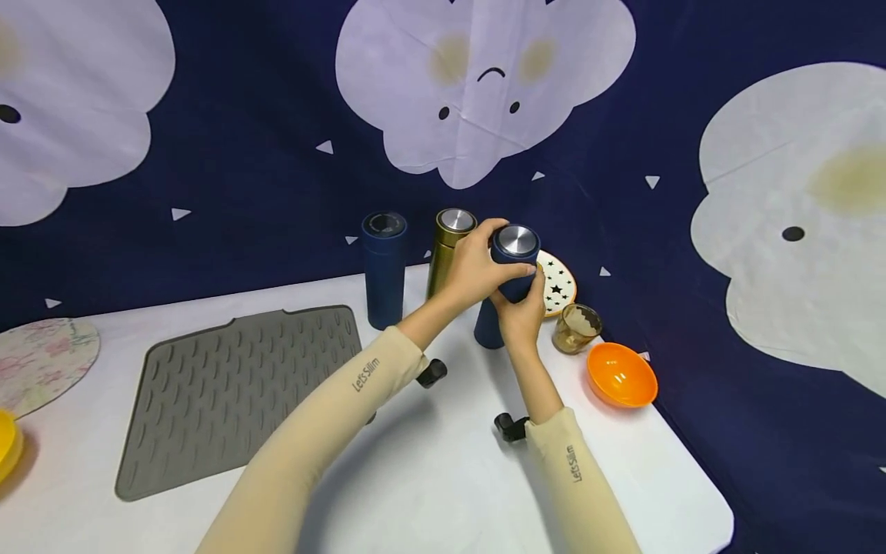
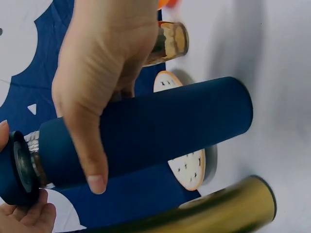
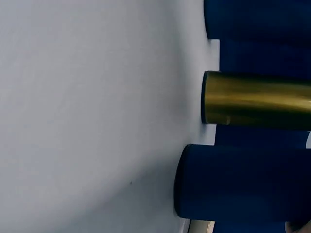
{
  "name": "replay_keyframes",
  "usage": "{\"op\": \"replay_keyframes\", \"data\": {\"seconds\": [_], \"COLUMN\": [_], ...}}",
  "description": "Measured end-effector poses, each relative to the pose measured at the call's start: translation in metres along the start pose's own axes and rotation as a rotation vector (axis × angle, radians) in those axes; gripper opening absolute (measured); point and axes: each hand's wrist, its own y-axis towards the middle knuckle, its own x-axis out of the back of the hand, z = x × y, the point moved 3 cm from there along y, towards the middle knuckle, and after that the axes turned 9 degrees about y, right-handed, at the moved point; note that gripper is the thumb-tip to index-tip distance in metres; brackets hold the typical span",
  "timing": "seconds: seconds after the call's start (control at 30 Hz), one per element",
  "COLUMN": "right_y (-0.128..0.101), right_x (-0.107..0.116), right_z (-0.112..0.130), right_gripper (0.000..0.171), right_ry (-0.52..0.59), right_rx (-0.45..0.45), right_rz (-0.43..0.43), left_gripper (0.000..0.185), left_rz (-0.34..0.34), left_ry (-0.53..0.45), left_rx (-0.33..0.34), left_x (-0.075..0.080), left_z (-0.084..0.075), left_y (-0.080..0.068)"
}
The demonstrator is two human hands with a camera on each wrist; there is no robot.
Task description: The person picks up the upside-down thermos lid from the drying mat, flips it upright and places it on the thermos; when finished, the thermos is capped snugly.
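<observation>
Both hands are on one dark blue thermos bottle (image 2: 180,126) standing upright at the back of the table. My left hand (image 1: 477,265) holds its dark blue lid (image 1: 517,240) with a steel top, thumb and fingers on opposite sides. Lower down, my right hand (image 1: 522,315) grips the bottle's body, its thumb lying across the side in the left wrist view. There the lid is parted from the bottle, and the shiny steel neck (image 2: 35,155) shows between them. In the right wrist view the bottle's base is near the table, and a fingertip shows at the corner.
A gold thermos (image 1: 441,258) and another blue thermos (image 1: 384,277) stand to the left. Rightward are a star-patterned plate (image 1: 562,281), an amber glass (image 1: 577,329) and an orange bowl (image 1: 621,375). A grey ridged mat (image 1: 235,400), a floral mat (image 1: 48,358) and a yellow object (image 1: 7,446) lie left.
</observation>
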Motion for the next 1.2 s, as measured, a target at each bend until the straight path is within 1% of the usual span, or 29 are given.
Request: {"op": "replay_keyframes", "data": {"seconds": [0.07, 0.2, 0.4, 0.67, 0.9, 1.1, 1.2], "right_y": [0.0, 0.0, -0.001, -0.008, -0.014, -0.018, -0.019], "right_x": [0.0, 0.001, 0.001, 0.003, -0.001, -0.005, -0.007], "right_z": [-0.001, -0.003, -0.001, 0.002, 0.004, 0.008, 0.01], "right_gripper": [0.076, 0.076, 0.071, 0.076, 0.075, 0.073, 0.077], "right_ry": [0.003, -0.008, 0.007, -0.026, -0.036, -0.051, -0.047], "right_rx": [0.004, 0.011, 0.023, 0.024, 0.039, 0.035, 0.032], "right_rz": [0.004, -0.008, -0.019, -0.033, -0.038, -0.031, -0.02], "left_gripper": [0.077, 0.076, 0.077, 0.077, 0.076, 0.076, 0.075], "left_rz": [0.0, 0.004, 0.021, 0.034, 0.017, -0.01, -0.029], "left_ry": [0.007, 0.021, 0.112, 0.169, 0.182, 0.175, 0.162], "left_rx": [-0.001, -0.015, -0.047, -0.059, -0.075, -0.065, -0.061], "left_x": [-0.005, -0.012, -0.013, -0.016, -0.01, -0.002, 0.002], "left_z": [0.002, 0.002, -0.003, -0.003, -0.002, -0.001, -0.001], "left_y": [0.002, 0.005, 0.007, 0.006, 0.001, -0.003, -0.003]}}
